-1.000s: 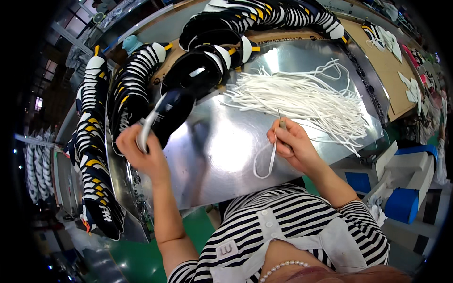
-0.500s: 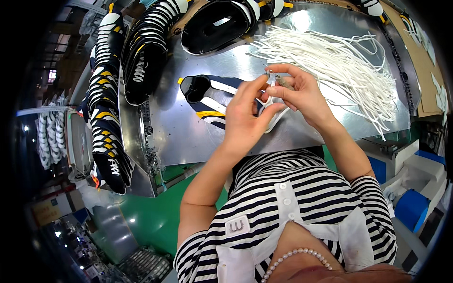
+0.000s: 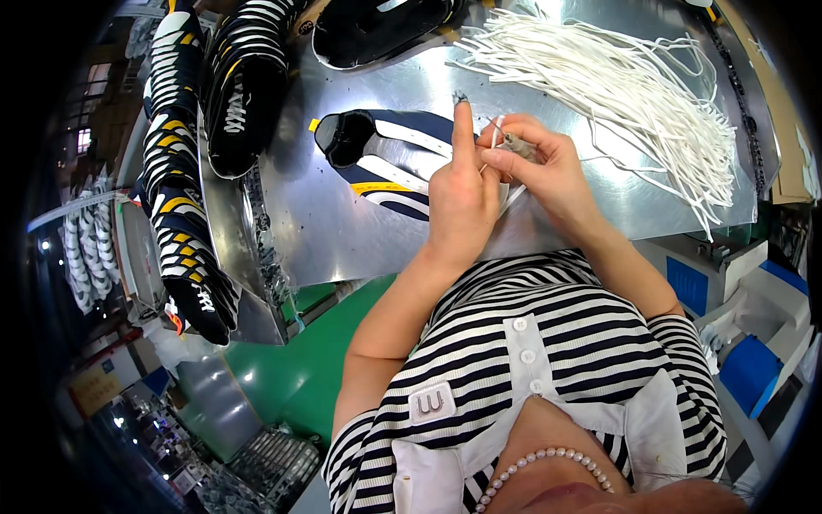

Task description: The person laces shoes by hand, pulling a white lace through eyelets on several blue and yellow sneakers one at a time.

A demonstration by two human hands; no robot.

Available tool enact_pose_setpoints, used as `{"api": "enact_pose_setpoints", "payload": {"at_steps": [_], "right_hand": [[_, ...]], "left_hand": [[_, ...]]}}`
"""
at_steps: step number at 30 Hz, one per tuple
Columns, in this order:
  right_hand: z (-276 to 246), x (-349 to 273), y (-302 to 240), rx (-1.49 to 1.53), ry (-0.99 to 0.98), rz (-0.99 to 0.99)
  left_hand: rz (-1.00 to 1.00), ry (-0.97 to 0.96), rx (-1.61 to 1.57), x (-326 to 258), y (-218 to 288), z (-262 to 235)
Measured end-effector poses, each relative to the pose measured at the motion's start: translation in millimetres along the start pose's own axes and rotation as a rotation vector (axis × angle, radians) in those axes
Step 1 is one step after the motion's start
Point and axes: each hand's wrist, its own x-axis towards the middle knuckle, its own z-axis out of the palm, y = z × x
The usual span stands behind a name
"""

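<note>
My left hand (image 3: 462, 201) is closed on a white shoelace (image 3: 514, 199), its index finger stretched straight up with a dark frayed covering at the tip. Between thumb and fingers, my right hand (image 3: 555, 171) grips a small hook tool (image 3: 520, 147) with a beige handle and a thin metal end. The lace runs up past the tool's tip; how the two meet is partly hidden by fingers. Left of my hands, flat on the metal table, lies a navy, white and yellow shoe upper (image 3: 390, 183), its front end covered by my left hand.
A loose bundle of white laces (image 3: 599, 86) spreads across the table (image 3: 334, 248) at the right. Stacked black, white and yellow uppers (image 3: 184, 214) line the left edge, with another stack (image 3: 244, 103) beside them. One more black upper (image 3: 377, 34) sits at the back.
My left index finger has straightened upward, and that hand has shifted right, toward the right hand. The head view has moved slightly, so the table sits higher. My right hand keeps its hold.
</note>
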Motion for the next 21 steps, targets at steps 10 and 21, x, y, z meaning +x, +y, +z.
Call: {"api": "enact_pose_setpoints", "payload": {"at_steps": [10, 21], "right_hand": [[1, 4, -3, 0.022, -0.076, 0.339], [5, 13, 7, -0.196, 0.086, -0.011]], "left_hand": [[0.052, -0.369, 0.855, 15, -32, -113], [-0.963, -0.398, -0.778, 12, -26, -75]]}}
